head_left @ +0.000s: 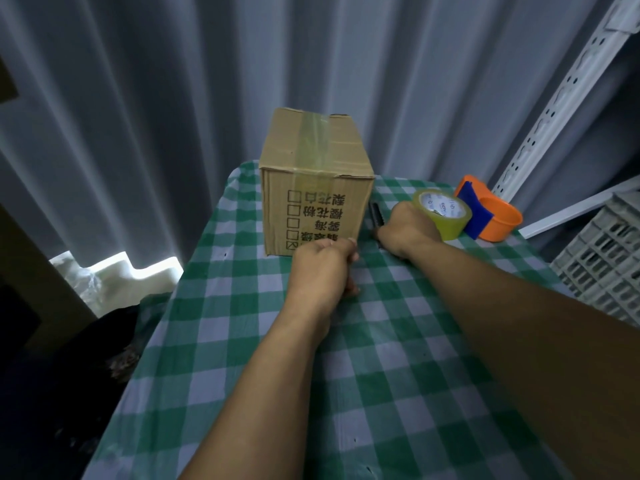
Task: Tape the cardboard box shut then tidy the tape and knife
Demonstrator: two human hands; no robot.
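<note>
A cardboard box (313,168) stands at the far end of the table, its flaps closed and a strip of clear tape running over the top and down the front. My left hand (322,268) rests at the box's lower front edge, fingers curled, with nothing visible in it. A black knife (375,213) lies just right of the box, and my right hand (408,230) is closed around its near end. A roll of yellowish tape (446,211) sits directly behind that hand, touching or nearly touching it.
An orange and blue tape dispenser (491,216) sits right of the roll. The table has a green checked cloth (381,358). A grey plastic crate (602,261) and a white shelf upright (554,109) stand at the right, grey curtains (173,98) behind.
</note>
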